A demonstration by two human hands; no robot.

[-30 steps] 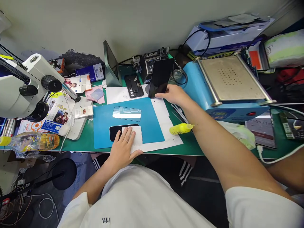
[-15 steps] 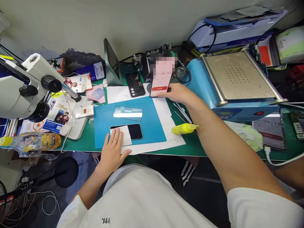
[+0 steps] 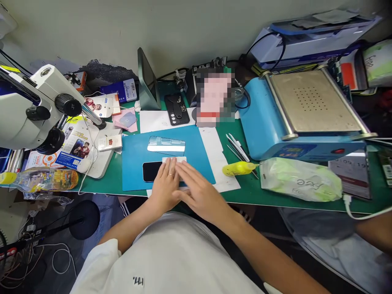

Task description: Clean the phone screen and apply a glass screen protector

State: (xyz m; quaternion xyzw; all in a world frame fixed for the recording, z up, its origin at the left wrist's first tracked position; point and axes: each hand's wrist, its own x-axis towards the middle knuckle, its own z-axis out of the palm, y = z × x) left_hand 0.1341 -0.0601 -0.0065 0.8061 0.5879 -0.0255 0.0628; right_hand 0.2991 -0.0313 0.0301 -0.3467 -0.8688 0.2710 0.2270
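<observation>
- Got fingers (image 3: 171, 168) of the left hand (image 3: 163, 190) laid flat on a white wipe (image 3: 180, 159), right hand (image 3: 203, 198) overlapping, all outstretched and gripping nothing visible (can't tell about anything under the palms).
- Could skid the phone (image 3: 151, 172) along the blue mat (image 3: 134, 151) by rubbing too hard, or bump the clear panel (image 3: 167, 145) just beyond.
- Phone dark-screen-up near the mat's front edge, long axis left-right, right end hidden; can't tell top from bottom.
</observation>
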